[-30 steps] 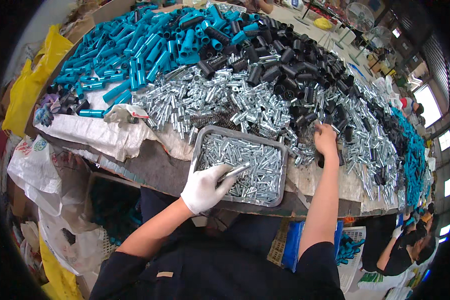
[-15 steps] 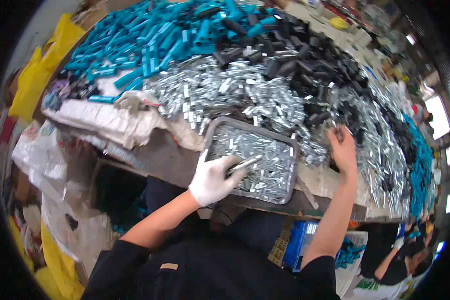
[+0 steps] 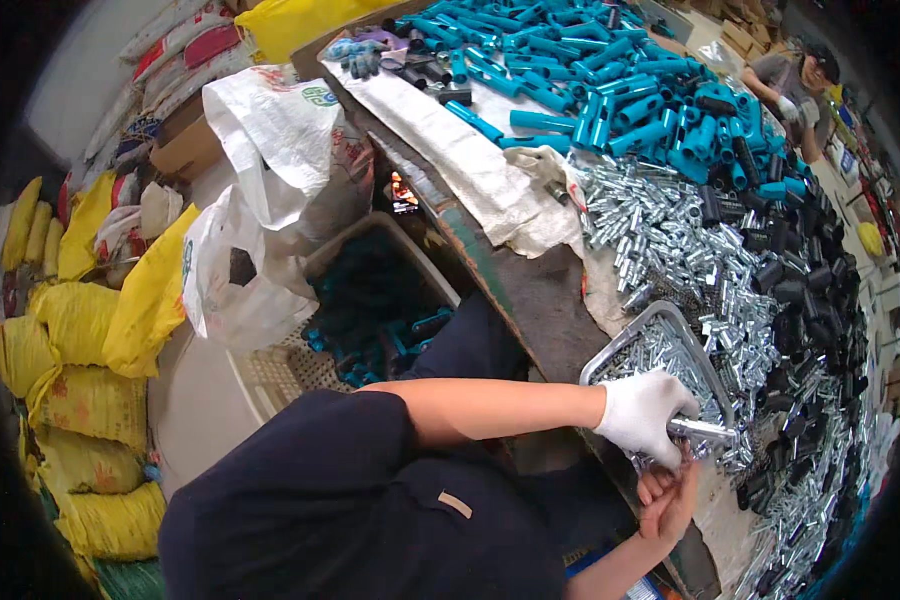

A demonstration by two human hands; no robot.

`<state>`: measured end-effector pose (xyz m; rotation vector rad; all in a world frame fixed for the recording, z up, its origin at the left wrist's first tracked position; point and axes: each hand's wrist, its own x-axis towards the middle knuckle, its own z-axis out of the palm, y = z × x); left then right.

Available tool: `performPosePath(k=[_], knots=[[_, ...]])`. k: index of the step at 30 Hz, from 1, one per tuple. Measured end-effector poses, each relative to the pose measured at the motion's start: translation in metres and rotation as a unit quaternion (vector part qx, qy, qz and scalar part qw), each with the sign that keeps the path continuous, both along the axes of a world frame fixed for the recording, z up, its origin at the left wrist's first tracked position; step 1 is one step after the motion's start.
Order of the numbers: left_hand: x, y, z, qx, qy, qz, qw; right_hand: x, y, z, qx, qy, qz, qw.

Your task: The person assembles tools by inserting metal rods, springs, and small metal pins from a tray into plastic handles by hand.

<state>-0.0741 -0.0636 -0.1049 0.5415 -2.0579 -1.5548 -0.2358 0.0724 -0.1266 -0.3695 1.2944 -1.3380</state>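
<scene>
My hands met over the shallow grey metal tray [image 3: 660, 325] of small silver tubes.

I saw my left hand in its white glove [image 3: 642, 415] closed around 1 shiny silver metal tube [image 3: 703, 431], which stuck out to the right just above the tray's near edge. My bare right hand [image 3: 668, 495] sat just under it with curled fingers; I could not tell if it held anything. I think I was fitting or checking this tube, and the next move needed both hands lined up. The tube looked smooth, bright and short.
</scene>
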Motion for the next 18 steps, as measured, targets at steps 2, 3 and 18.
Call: performPosePath(k=[2, 3, 18], knots=[[0.002, -0.004, 0.001, 0.020, -0.001, 0.009, 1.000, -0.006, 0.004, 0.000, -0.018, -0.059, -0.085, 0.995], [0.001, -0.005, 0.002, 0.035, 0.007, 0.009, 0.999, -0.011, 0.004, 0.002, -0.142, -0.104, 0.067, 0.982], [-0.033, 0.010, 0.027, -0.112, 0.085, 0.108, 0.984, -0.024, 0.003, -0.025, -0.213, -0.132, -0.088, 0.964]])
